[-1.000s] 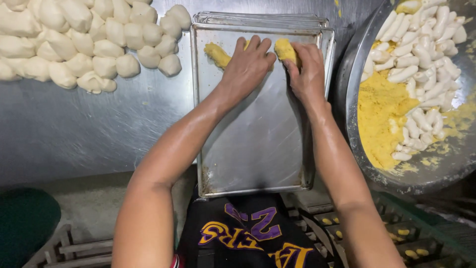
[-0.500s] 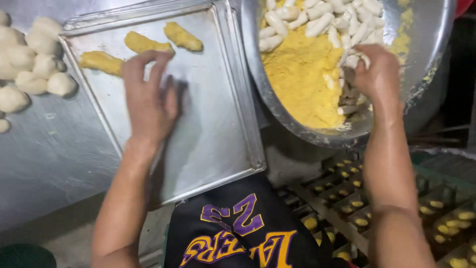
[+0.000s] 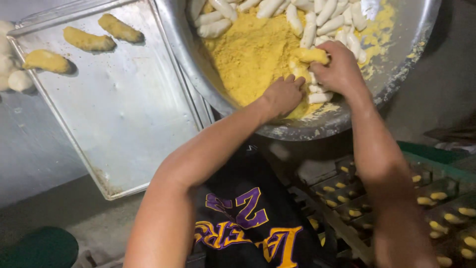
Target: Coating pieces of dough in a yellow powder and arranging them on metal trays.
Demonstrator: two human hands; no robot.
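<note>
Both hands are inside a big round metal bowl (image 3: 396, 74) that holds yellow crumbs (image 3: 253, 49) and several white dough sticks (image 3: 307, 25). My right hand (image 3: 339, 67) grips a crumb-coated dough piece (image 3: 310, 54) at its fingertips. My left hand (image 3: 282, 94) is curled in the crumbs at the bowl's near edge, pressing on a dough piece half buried there. To the left lies a metal baking tray (image 3: 124, 124) with three coated pieces (image 3: 87, 39) lined up along its far end.
White dough balls (image 3: 12, 69) sit on the metal table past the tray's left edge. Below right, racks of trays (image 3: 436, 198) carry rows of yellow coated pieces. A dark green round thing (image 3: 39, 248) shows at the bottom left.
My left hand has left the tray and joined the right hand in the bowl. The view has swung to the right, toward the bowl. Three coated pieces now lie on the tray.
</note>
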